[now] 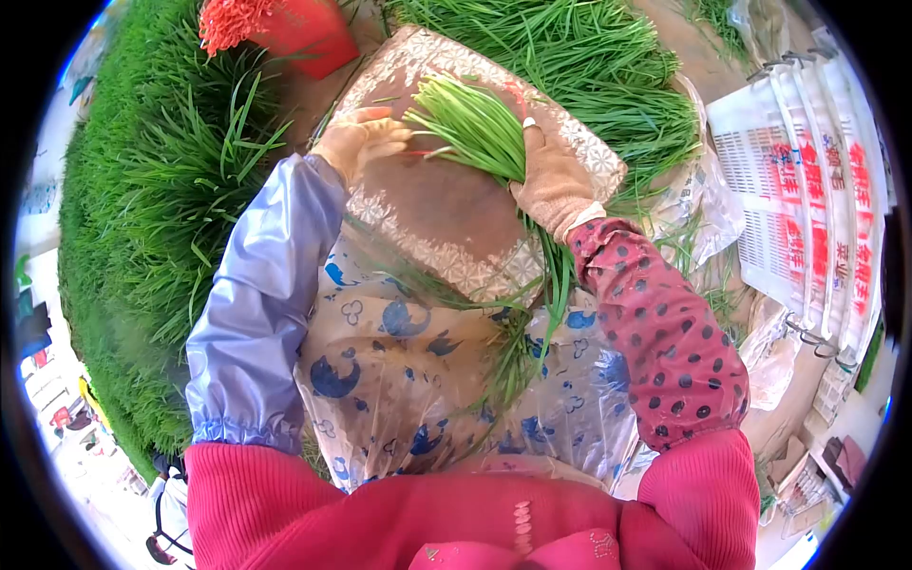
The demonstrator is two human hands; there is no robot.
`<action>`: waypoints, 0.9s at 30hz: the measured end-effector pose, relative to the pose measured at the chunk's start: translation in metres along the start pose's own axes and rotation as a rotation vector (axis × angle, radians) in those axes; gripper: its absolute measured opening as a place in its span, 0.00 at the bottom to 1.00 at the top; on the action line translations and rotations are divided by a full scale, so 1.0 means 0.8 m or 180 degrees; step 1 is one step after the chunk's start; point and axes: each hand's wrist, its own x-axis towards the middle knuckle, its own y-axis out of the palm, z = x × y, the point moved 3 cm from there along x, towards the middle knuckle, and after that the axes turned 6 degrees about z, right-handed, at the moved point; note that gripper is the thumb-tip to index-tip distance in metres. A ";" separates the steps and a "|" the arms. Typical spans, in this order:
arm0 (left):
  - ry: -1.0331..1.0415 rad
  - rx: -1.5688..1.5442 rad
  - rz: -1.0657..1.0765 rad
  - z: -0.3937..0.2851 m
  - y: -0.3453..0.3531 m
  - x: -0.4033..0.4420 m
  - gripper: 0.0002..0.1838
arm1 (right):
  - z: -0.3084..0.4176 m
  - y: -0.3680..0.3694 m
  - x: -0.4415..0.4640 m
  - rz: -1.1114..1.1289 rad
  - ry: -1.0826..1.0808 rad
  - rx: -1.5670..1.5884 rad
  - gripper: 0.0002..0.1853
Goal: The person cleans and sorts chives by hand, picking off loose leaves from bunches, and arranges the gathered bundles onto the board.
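Observation:
My right hand (557,180), in a tan glove, is wrapped around a bunch of garlic chives (467,125). The pale cut ends point left and the long green leaves trail down past my wrist toward my lap. My left hand (362,141), also gloved, is just left of the cut ends with its fingers stretched out. A thin red strip (415,153) shows by its fingertips, and more red shows behind the bunch; I cannot tell whether they are one tie. Beneath both hands lies a patterned board (427,214), smeared brown.
A red container (309,40) with red ties (231,24) stands at the top left. Loose chives (570,66) are heaped beyond the board. A tall green mass of chives (142,218) lines the left. White plastic crates (807,180) stand right. A whale-print apron (399,380) covers my lap.

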 end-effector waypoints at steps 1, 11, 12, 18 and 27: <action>0.0198 0.0384 -0.0677 -0.006 -0.006 -0.010 0.18 | 0.000 0.000 0.003 0.0001 -0.0010 -0.0004 0.40; 0.0261 0.5186 -0.0943 0.013 0.019 -0.043 0.23 | -0.017 -0.015 0.010 0.0227 0.0268 0.0758 0.38; 0.0104 0.5321 -0.0726 0.015 0.020 -0.032 0.20 | -0.013 -0.018 0.010 0.0241 0.0294 0.0754 0.39; 0.0069 0.6230 0.0535 0.048 0.073 -0.041 0.12 | 0.025 -0.015 -0.006 -0.0993 -0.0321 -0.0995 0.17; 0.0187 0.6240 0.0802 -0.033 0.177 -0.103 0.36 | 0.042 0.035 -0.009 0.0139 -0.0085 -0.1072 0.29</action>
